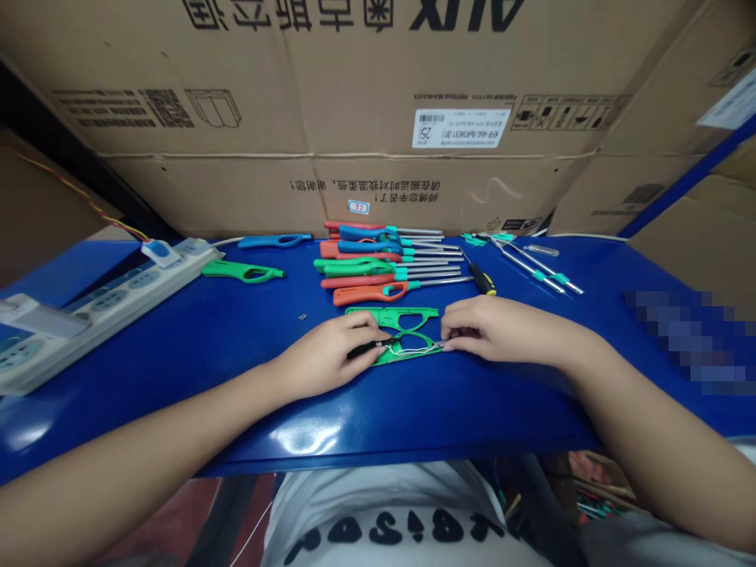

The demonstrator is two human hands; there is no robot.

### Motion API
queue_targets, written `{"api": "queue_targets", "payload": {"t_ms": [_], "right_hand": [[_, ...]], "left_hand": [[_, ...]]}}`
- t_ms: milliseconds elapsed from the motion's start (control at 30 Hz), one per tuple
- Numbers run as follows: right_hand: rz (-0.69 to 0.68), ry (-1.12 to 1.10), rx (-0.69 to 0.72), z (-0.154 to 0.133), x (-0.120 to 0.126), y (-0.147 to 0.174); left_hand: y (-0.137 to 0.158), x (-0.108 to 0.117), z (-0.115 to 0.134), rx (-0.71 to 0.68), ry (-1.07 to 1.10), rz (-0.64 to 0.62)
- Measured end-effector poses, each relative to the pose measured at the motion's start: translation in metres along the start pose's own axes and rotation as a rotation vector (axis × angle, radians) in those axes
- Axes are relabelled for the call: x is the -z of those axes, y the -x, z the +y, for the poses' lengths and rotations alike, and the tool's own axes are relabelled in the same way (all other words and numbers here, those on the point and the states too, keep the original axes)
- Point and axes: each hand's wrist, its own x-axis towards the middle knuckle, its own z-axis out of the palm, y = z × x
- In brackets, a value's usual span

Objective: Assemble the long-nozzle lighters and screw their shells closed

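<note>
Pinches a black part (390, 342) with the left hand (331, 346), closed at the left end of the lower shell (393, 360). Grips that shell's right end with the right hand (502, 327), also closed; cannot tell whether on the white wire (407, 351) too. Has the lower shell and wire between both hands, near the middle of the bench (206, 409), and the upper shell (383, 316) just beyond. Past that, has a row of lighters (360, 294) in red, blue and green, with metal tubes pointing right and a screwdriver (483, 280) near the tips. Farther right, has loose rods (535, 272). To the left, has small metal pieces (302, 316), a green handle (242, 272), a blue handle (268, 242) and a power strip (133, 287). Faces upright cardboard (236, 181).
</note>
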Motion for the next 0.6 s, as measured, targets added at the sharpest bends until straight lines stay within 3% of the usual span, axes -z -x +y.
{"api": "queue_targets", "payload": {"t_ms": [433, 600], "right_hand": [[-0.012, 0.005, 0.047, -0.004, 0.002, -0.004], [-0.035, 0.163, 0.017, -0.015, 0.001, -0.003]], "left_hand": [[0.003, -0.008, 0.007, 0.077, -0.085, 0.048], [0.002, -0.009, 0.007, 0.11, -0.037, 0.074]]}}
